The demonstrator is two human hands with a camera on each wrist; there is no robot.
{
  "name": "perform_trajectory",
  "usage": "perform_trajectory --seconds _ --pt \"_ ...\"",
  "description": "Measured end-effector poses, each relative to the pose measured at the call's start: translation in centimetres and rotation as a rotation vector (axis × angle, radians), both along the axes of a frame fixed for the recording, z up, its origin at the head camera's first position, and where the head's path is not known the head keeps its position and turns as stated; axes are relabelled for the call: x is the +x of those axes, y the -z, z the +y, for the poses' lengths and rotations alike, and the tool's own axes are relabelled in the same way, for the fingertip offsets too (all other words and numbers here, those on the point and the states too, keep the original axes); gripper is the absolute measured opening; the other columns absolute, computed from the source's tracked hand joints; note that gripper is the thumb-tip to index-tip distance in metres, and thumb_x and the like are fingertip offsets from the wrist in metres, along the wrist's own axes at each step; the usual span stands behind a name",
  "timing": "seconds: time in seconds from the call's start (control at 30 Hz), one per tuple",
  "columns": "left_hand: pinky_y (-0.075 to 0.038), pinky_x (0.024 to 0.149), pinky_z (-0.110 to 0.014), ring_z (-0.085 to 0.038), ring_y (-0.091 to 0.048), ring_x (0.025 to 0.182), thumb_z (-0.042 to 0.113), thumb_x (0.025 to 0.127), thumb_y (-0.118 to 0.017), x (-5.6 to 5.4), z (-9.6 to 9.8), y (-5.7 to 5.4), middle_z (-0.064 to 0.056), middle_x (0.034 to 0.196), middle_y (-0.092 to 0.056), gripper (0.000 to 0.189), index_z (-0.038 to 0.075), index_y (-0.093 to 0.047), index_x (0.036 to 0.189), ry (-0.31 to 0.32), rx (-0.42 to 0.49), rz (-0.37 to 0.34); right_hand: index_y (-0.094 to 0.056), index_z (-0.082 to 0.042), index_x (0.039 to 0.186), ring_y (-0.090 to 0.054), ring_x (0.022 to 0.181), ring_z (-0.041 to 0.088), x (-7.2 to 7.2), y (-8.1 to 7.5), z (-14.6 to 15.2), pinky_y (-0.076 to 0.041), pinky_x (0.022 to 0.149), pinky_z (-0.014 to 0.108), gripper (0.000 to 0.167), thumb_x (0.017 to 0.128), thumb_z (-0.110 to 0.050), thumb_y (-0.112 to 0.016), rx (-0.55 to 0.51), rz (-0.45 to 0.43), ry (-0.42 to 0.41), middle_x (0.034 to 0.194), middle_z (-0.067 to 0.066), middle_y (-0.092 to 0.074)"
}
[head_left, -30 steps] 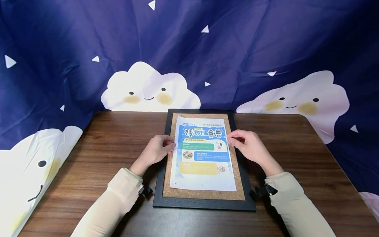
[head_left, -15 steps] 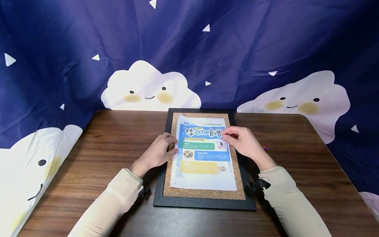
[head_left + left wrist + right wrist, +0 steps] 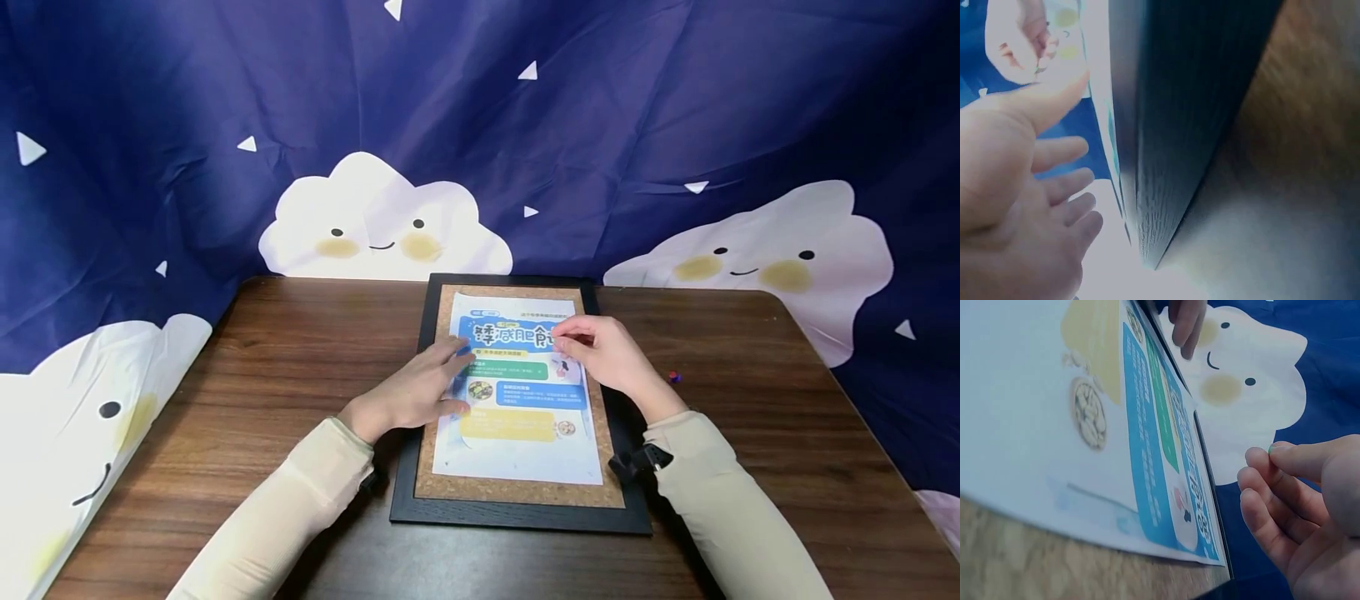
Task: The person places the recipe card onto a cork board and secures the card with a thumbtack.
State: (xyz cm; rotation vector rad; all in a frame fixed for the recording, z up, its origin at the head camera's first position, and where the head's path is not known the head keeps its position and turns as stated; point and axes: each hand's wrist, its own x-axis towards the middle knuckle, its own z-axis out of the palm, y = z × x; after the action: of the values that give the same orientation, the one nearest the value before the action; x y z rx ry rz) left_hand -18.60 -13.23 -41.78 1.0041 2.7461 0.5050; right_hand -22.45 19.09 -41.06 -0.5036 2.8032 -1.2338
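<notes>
A printed poster (image 3: pixel 517 462) lies on a cork board (image 3: pixel 517 492) with a black frame. My left hand (image 3: pixel 416 390) reaches over the board's left side, fingers spread and fingertips over the poster's left edge. In the left wrist view, the left hand's (image 3: pixel 1029 162) palm shows nothing in it. My right hand (image 3: pixel 611 358) is over the poster's upper right, by the large title. Thumb and forefinger of the right hand (image 3: pixel 1310 494) pinch a tiny green thing (image 3: pixel 1270 450), mostly hidden by the fingertips.
Small red and blue pieces (image 3: pixel 674 377) lie on the brown wooden table (image 3: pixel 750 467), right of the board. A dark blue curtain (image 3: pixel 570 125) with smiling clouds hangs behind the table's far edge. Black straps with cameras (image 3: pixel 641 461) sit at the wrists.
My right hand has moved left from the poster's right edge to over its title. The left hand has spread its fingers and shifted right over the poster. Red and blue pieces have come into view.
</notes>
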Motion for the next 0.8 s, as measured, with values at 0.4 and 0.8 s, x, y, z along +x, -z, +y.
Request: perform_trajectory --seconds 0.4,0.8 --pt "-0.016 0.139 -0.051 -0.037 -0.007 0.170 0.046 0.107 -0.065 -0.2 0.4 0.3 -0.020 0.182 -0.007 0.089 -0.002 -0.024 0.170 0.014 -0.129 -0.181 -0.080 -0.001 0.120 -0.068 0.090 0.020 -1.3 0.2 -1.8 -0.054 0.081 0.021 0.019 0.106 -0.009 -0.070 -0.011 0.001 -0.027 0.108 0.012 -0.081" --pt "-0.018 0.138 -0.052 -0.037 -0.010 0.170 0.049 0.108 -0.061 0.3 0.8 0.4 -0.023 0.181 -0.007 0.090 -0.005 -0.023 0.169 0.006 -0.176 -0.147 -0.078 0.001 0.120 -0.072 0.088 0.019 -1.9 0.7 -2.7 -0.057 0.076 0.016 0.019 0.106 -0.009 -0.070 -0.057 -0.038 -0.041 0.105 0.013 -0.080"
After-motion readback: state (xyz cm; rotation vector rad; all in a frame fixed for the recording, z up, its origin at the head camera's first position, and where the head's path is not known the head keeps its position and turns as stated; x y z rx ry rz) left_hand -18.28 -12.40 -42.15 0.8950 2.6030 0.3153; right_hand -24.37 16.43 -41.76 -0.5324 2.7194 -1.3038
